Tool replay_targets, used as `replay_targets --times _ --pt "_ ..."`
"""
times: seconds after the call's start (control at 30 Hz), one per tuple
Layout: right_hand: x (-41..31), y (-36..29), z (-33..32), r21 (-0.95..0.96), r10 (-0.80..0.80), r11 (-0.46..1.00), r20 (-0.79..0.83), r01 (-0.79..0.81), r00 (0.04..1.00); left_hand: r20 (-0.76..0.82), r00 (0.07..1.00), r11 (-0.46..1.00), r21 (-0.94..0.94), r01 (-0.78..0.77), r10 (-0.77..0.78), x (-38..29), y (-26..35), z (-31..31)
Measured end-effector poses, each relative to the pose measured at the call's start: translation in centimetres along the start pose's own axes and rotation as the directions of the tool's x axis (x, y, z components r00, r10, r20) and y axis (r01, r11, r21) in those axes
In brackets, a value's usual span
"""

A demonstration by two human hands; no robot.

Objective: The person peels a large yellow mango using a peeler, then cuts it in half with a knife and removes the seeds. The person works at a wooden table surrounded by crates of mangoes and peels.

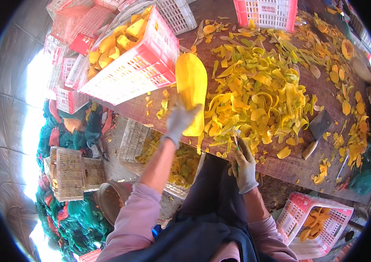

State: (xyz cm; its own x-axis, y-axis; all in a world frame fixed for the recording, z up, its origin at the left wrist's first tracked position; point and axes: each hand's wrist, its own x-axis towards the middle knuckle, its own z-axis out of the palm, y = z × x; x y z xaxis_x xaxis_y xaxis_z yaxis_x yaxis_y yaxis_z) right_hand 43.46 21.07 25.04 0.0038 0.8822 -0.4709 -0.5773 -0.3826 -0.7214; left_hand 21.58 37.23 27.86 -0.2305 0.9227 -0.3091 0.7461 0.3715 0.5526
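Observation:
A long peeled yellow squash (192, 88) lies on the wooden table near its front edge. My left hand (182, 119), in a pale glove, is over the lower part of the squash; it is blurred, with thumb and fingers spread. My right hand (244, 163), also gloved, grips a peeler (236, 132) with a metal head and a partly hidden handle. Beside the squash, to its right, spreads a heap of yellow-green peelings (260, 95). A crate with red and white sides (133, 72) at the upper left holds chunks of yellow squash (120, 41).
A cleaver (320, 124) lies right of the peelings. Another crate (265, 13) stands at the back. Below the table are a crate of peelings (133, 140), a bucket (111, 199) and a tilted crate (316, 226). Unpeeled squashes (363, 72) line the right edge.

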Motion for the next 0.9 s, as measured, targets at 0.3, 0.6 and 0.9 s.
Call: replay_targets --times 0.3,0.6,0.9 --pt "0.4 -1.0 -0.6 0.072 0.011 0.997 -0.006 -0.010 1.000 -0.065 0.970 0.972 -0.005 -0.236 0.236 2.3 -3.0 0.7" --pt "8.2 -1.6 1.6 -0.052 -0.221 0.972 0.109 0.227 0.969 0.191 0.945 0.702 -0.710 -0.054 0.266 2.7 -7.5 -1.7" --pt "18.9 -8.4 12.4 -0.549 -0.068 0.801 0.313 0.238 0.947 0.031 0.910 0.757 -0.567 -0.325 0.413 2.5 -7.8 -0.4"
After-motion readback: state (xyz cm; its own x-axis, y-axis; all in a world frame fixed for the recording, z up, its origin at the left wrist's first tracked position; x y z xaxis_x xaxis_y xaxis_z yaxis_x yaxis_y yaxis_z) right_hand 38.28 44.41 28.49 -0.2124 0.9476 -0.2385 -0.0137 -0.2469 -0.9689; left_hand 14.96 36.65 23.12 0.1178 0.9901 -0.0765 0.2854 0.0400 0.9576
